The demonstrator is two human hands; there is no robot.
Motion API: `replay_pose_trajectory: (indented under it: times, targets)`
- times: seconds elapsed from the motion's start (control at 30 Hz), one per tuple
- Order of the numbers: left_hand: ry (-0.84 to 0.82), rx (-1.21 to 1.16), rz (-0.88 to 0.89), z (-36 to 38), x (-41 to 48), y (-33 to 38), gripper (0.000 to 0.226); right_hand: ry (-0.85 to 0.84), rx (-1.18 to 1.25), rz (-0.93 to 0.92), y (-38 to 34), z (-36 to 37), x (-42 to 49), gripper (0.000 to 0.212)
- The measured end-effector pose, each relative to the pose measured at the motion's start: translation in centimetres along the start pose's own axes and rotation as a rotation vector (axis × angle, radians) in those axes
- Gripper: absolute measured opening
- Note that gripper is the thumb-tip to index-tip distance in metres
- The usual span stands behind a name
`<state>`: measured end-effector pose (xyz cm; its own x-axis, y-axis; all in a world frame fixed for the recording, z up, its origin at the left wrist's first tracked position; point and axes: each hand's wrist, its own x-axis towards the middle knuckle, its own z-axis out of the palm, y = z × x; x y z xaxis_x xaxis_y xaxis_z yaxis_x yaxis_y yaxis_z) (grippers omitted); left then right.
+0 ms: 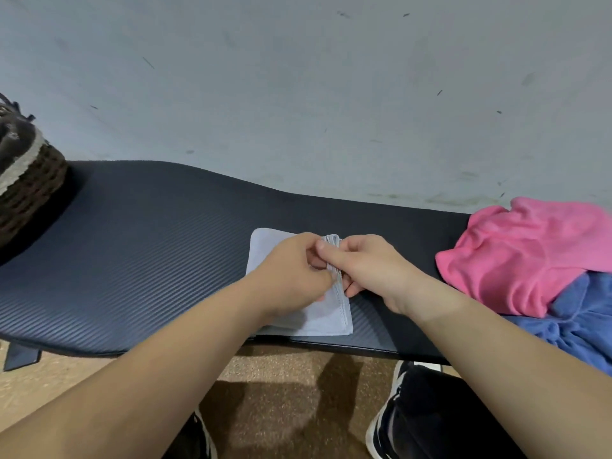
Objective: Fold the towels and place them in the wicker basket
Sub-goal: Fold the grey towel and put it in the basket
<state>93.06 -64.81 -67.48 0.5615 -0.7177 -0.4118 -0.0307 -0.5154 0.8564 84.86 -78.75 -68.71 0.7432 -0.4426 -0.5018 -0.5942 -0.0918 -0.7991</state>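
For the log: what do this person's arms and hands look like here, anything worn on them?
Both forearms are bare as far as the frame shows, with no sleeves in view. The left hand and right hand carry no gloves, and no rings, watch or wristband are visible. No markings show on either arm.

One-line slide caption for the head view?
Both hands, left hand and right hand, pinch a folded pale towel on the dark bench.

Dark ribbed bench (149,246) carries: wicker basket (29,193) at far left; folded pale grey towel (318,313) at near centre; pink towel (520,256) overlapping blue towel (583,323), right end.
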Motion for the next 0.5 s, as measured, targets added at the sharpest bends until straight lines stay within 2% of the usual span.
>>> replay_pose_trajectory:
  times: [0.07, 0.1, 0.17, 0.23, 0.33, 0.43, 0.5]
  targets:
    - [0.004, 0.021, 0.019, -0.9, -0.7, -0.3, 0.043, 0.046, -0.042, -0.012, 0.1, 0.3, 0.2, 0.046]
    - [0.062, 0.101, 0.048, -1.6, -1.1, -0.4, 0.049, 0.064, -0.066, -0.010, 0.1, 0.5, 0.2, 0.045]
    - [0.258, 0.402, 0.134, -3.4, -1.7, -0.6, 0.051, 0.076, -0.120, -0.012, 0.1, 0.8, 0.1, 0.040]
    - [0.361, 0.588, 0.113, -5.0, -2.3, -1.2, 0.052, 0.069, -0.135, -0.019, 0.0, 0.8, 0.1, 0.039]
    - [0.253, 0.631, -0.115, -5.9, -2.8, -2.6, 0.064, 0.081, -0.130, 0.004, -0.2, 0.8, 0.1, 0.038]
    - [0.197, 0.593, -0.196, -5.4, -2.5, -3.5, 0.071, 0.156, -0.139, 0.010, -0.2, 0.9, -0.2, 0.031]
    - [0.217, 0.554, -0.192, -5.2, -2.2, -3.6, 0.068, 0.256, -0.388, -0.098, -0.1, 0.9, -0.5, 0.032]
